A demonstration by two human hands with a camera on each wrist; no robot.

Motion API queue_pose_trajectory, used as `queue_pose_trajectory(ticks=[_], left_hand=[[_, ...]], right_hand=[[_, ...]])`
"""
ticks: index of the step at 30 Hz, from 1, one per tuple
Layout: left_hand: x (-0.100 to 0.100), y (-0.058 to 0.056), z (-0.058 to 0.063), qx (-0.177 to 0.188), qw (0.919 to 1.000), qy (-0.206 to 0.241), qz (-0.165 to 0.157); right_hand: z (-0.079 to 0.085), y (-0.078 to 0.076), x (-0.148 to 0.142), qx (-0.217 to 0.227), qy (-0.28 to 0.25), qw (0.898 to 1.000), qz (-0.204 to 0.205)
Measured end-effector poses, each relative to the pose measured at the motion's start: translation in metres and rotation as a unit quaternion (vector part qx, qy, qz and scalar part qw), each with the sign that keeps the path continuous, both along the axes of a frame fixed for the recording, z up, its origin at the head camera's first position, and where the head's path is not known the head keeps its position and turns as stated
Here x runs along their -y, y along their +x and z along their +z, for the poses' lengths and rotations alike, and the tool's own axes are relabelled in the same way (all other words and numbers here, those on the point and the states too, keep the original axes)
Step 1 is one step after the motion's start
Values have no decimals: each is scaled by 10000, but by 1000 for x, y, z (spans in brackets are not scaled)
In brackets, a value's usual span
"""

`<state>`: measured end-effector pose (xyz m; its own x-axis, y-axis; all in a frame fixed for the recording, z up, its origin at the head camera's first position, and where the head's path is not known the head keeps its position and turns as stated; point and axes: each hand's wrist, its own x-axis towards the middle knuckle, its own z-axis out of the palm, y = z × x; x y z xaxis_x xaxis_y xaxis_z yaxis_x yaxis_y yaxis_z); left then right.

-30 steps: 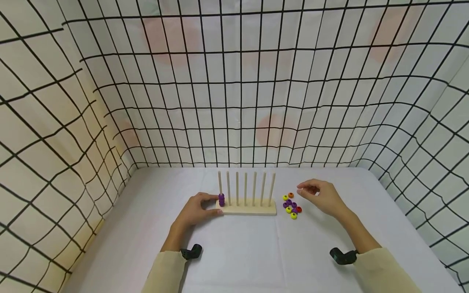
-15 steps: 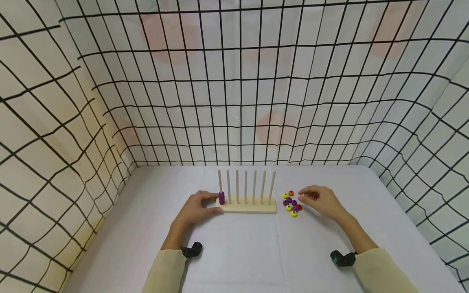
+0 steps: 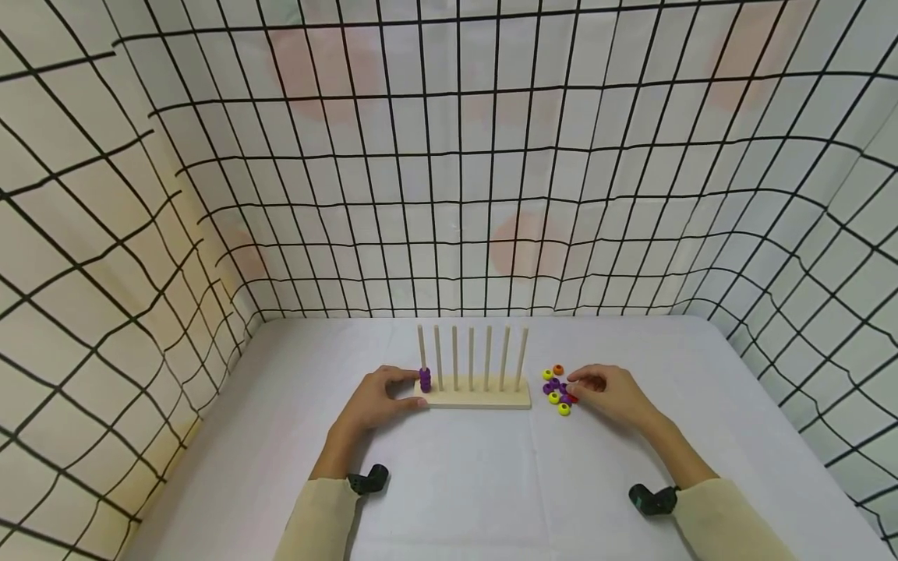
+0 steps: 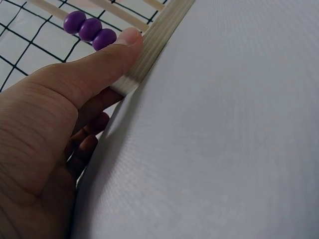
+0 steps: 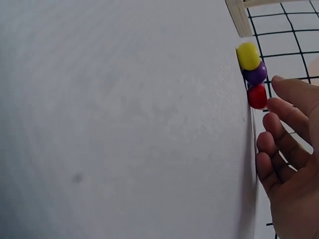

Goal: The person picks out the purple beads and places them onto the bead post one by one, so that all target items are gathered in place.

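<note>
Right hand (image 3: 612,394) low beside beads (image 3: 553,398)

We've got the right hand (image 5: 305,174) coming in at the right edge, thumb and index finger apart, the other fingers loosely bent. Right by those fingertips we see a red bead (image 5: 257,96); whether they touch, we can't tell. Above it sit a purple bead (image 5: 256,73) and a yellow bead (image 5: 248,56), then the wooden stand's corner (image 5: 239,19). White tabletop (image 5: 124,109) fills our left, black grid (image 5: 299,52) lies behind.
</note>
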<state>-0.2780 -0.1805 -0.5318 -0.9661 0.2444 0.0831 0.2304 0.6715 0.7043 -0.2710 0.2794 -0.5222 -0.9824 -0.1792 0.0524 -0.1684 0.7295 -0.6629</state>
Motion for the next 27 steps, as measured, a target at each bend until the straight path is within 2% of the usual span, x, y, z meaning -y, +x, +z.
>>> queue_pose_trajectory(ticks=[6, 17, 27], left_hand=[[1, 1, 0, 7, 10000, 56, -11], [2, -4, 1, -87, 9999, 32, -89], [2, -1, 2, -120, 9998, 28, -164]], right_hand=[[-5, -1, 2, 6, -36, 9999, 146], [-1, -2, 6, -7, 128, 9997, 212], [-1, -1, 9, -21, 189, 9996, 222]])
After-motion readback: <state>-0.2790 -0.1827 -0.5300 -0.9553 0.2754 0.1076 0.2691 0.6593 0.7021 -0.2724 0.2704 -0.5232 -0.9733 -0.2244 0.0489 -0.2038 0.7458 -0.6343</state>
